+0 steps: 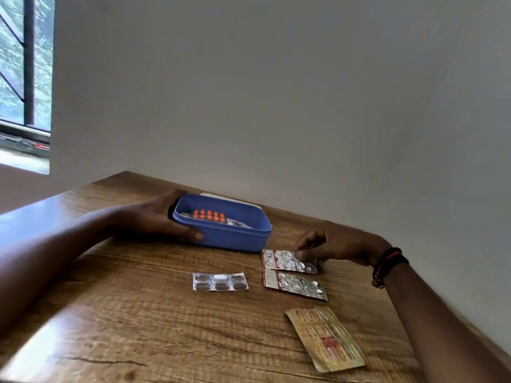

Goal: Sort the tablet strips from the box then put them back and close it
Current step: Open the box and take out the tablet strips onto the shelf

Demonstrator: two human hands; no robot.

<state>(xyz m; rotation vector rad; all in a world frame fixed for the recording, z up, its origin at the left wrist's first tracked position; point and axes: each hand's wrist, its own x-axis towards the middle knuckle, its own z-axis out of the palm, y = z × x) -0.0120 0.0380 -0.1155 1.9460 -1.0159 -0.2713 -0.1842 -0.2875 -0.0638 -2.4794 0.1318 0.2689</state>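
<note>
An open blue box (pixel 237 239) stands on the wooden table, with my left hand (pixel 154 217) gripping its left end. Inside lies an orange tablet strip (pixel 209 215) on top of other silver strips. My right hand (pixel 331 244) pinches the far edge of a red-and-silver strip (pixel 284 261) that lies flat just right of the box. A second red-and-silver strip (pixel 296 285) lies directly below it. A plain silver strip (pixel 219 281) rests to the left of those. A gold strip (pixel 326 338) lies nearest me on the right.
The box's white lid (pixel 235 199) lies behind the box, against the wall. The wooden table (pixel 138 313) meets a plain wall along its far right edge. A window (pixel 25 73) is at the upper left.
</note>
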